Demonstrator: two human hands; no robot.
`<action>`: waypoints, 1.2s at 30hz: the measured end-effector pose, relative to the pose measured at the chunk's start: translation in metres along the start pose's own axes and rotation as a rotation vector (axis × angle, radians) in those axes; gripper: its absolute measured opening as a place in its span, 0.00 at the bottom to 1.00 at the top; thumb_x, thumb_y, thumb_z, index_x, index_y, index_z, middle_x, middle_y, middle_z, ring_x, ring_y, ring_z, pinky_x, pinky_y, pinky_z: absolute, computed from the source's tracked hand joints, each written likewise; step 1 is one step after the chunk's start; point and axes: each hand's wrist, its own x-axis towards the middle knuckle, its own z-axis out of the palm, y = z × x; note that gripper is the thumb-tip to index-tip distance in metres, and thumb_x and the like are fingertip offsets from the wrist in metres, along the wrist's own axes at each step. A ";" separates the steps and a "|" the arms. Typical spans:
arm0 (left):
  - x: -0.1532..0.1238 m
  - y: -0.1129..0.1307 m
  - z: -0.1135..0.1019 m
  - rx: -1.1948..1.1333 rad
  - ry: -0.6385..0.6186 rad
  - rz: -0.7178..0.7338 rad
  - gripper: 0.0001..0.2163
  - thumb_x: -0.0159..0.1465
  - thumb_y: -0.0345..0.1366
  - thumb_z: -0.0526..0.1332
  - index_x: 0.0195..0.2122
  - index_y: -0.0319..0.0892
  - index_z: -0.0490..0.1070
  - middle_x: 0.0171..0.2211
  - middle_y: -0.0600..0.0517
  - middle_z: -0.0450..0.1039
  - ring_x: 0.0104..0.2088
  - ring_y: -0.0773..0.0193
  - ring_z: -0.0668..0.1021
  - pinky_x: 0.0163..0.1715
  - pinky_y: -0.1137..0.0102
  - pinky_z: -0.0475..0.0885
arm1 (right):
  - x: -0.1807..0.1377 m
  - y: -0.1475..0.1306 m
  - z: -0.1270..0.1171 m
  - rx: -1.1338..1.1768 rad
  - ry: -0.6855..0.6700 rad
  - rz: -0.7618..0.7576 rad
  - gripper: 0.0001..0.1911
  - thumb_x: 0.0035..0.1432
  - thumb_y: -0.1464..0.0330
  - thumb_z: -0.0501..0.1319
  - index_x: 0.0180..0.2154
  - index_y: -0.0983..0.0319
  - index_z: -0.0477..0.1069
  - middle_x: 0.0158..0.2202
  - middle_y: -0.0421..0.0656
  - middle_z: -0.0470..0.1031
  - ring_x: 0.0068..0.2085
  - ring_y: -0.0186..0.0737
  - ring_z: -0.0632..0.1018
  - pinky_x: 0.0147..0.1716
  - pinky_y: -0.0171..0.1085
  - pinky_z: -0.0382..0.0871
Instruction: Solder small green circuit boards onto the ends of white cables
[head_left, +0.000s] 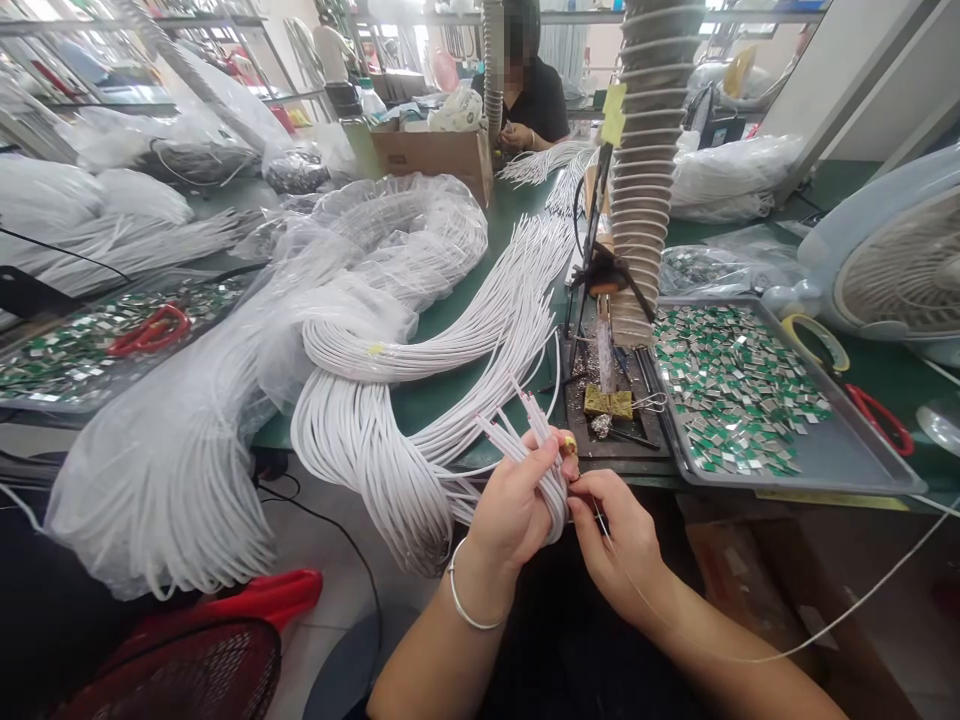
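Observation:
My left hand is closed around a bundle of white cables, whose stripped, pinkish ends point up and away from me. Close beside it, my right hand pinches a thin solder wire, which trails along my forearm and off to the right. The fingertips of both hands nearly meet, and what lies between them is too small to make out. Just beyond my hands stands a soldering stand with a yellow sponge. More white cables curve over the table edge to the left.
A grey tray of small green circuit boards lies right, near a fan and red-handled scissors. A ribbed hose hangs behind the stand. Bagged cables fill the left. A co-worker sits opposite.

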 end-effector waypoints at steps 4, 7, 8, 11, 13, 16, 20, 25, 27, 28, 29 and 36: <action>0.000 -0.001 0.001 0.024 0.064 -0.035 0.08 0.53 0.35 0.68 0.29 0.37 0.72 0.23 0.53 0.69 0.26 0.70 0.71 0.28 0.76 0.67 | -0.001 0.002 0.000 -0.007 0.004 0.025 0.05 0.60 0.74 0.54 0.38 0.60 0.65 0.33 0.41 0.70 0.33 0.32 0.75 0.34 0.31 0.71; -0.001 -0.002 0.002 0.030 0.080 -0.043 0.08 0.52 0.35 0.68 0.30 0.38 0.72 0.24 0.53 0.70 0.27 0.70 0.72 0.28 0.76 0.67 | -0.001 0.002 -0.001 -0.002 -0.004 0.048 0.04 0.60 0.73 0.55 0.38 0.61 0.65 0.32 0.41 0.70 0.32 0.32 0.75 0.33 0.31 0.71; -0.001 -0.002 0.003 0.033 0.071 -0.034 0.08 0.52 0.35 0.68 0.30 0.38 0.71 0.24 0.53 0.70 0.27 0.70 0.72 0.29 0.76 0.68 | 0.000 0.001 -0.001 -0.002 -0.008 0.055 0.04 0.60 0.73 0.55 0.37 0.61 0.65 0.31 0.40 0.70 0.31 0.32 0.74 0.32 0.31 0.71; -0.002 -0.003 0.004 0.052 0.046 0.012 0.08 0.52 0.35 0.68 0.30 0.38 0.72 0.26 0.53 0.69 0.27 0.71 0.71 0.29 0.76 0.67 | 0.002 0.000 -0.002 -0.003 -0.017 0.063 0.04 0.59 0.75 0.54 0.34 0.61 0.65 0.29 0.38 0.68 0.29 0.29 0.72 0.29 0.29 0.69; -0.003 -0.003 0.004 0.066 0.033 0.036 0.08 0.53 0.35 0.68 0.30 0.38 0.72 0.25 0.54 0.68 0.26 0.72 0.70 0.28 0.76 0.66 | 0.002 -0.001 -0.002 0.001 -0.021 0.067 0.05 0.58 0.76 0.54 0.34 0.61 0.65 0.28 0.38 0.68 0.28 0.29 0.71 0.29 0.28 0.68; -0.004 -0.004 0.003 0.088 0.012 0.063 0.07 0.54 0.35 0.67 0.30 0.38 0.72 0.25 0.55 0.65 0.24 0.73 0.67 0.27 0.77 0.65 | 0.003 -0.001 -0.003 0.020 -0.032 0.083 0.05 0.58 0.76 0.54 0.35 0.61 0.66 0.29 0.38 0.69 0.28 0.28 0.72 0.30 0.27 0.68; -0.004 -0.003 0.002 0.103 -0.006 0.064 0.06 0.56 0.34 0.66 0.30 0.38 0.72 0.25 0.55 0.64 0.24 0.73 0.65 0.26 0.77 0.63 | 0.004 -0.001 -0.005 0.051 -0.059 0.095 0.04 0.58 0.75 0.55 0.32 0.61 0.66 0.28 0.38 0.69 0.27 0.28 0.71 0.28 0.27 0.68; -0.005 -0.003 0.003 0.086 -0.018 0.027 0.05 0.56 0.33 0.65 0.30 0.37 0.71 0.24 0.55 0.62 0.23 0.73 0.64 0.24 0.77 0.61 | 0.004 -0.002 -0.005 0.056 -0.056 0.072 0.04 0.58 0.74 0.57 0.31 0.61 0.66 0.27 0.38 0.69 0.27 0.29 0.71 0.27 0.27 0.68; -0.005 -0.003 0.002 0.077 -0.016 0.018 0.05 0.56 0.33 0.65 0.30 0.37 0.71 0.23 0.55 0.62 0.23 0.73 0.64 0.24 0.77 0.61 | 0.004 -0.002 -0.005 0.057 -0.049 0.052 0.03 0.58 0.73 0.57 0.32 0.61 0.66 0.27 0.38 0.69 0.27 0.29 0.71 0.28 0.27 0.69; -0.005 -0.003 0.002 0.073 -0.014 0.019 0.05 0.56 0.33 0.65 0.30 0.38 0.71 0.23 0.55 0.62 0.22 0.73 0.65 0.24 0.76 0.62 | 0.003 -0.002 -0.004 0.056 -0.046 0.043 0.03 0.58 0.74 0.56 0.32 0.61 0.66 0.28 0.38 0.69 0.28 0.29 0.71 0.28 0.27 0.69; -0.005 -0.004 0.001 0.068 -0.012 0.024 0.04 0.56 0.33 0.65 0.30 0.38 0.71 0.23 0.55 0.63 0.23 0.73 0.66 0.25 0.76 0.63 | 0.003 -0.002 -0.004 0.054 -0.044 0.036 0.03 0.58 0.74 0.56 0.33 0.61 0.66 0.28 0.39 0.69 0.28 0.29 0.72 0.29 0.28 0.69; -0.006 -0.006 0.004 0.041 0.062 0.077 0.06 0.55 0.34 0.66 0.31 0.39 0.72 0.24 0.56 0.64 0.23 0.72 0.67 0.25 0.75 0.65 | 0.000 -0.004 -0.003 0.020 -0.060 0.031 0.04 0.58 0.74 0.56 0.36 0.61 0.67 0.30 0.41 0.71 0.30 0.32 0.73 0.30 0.30 0.70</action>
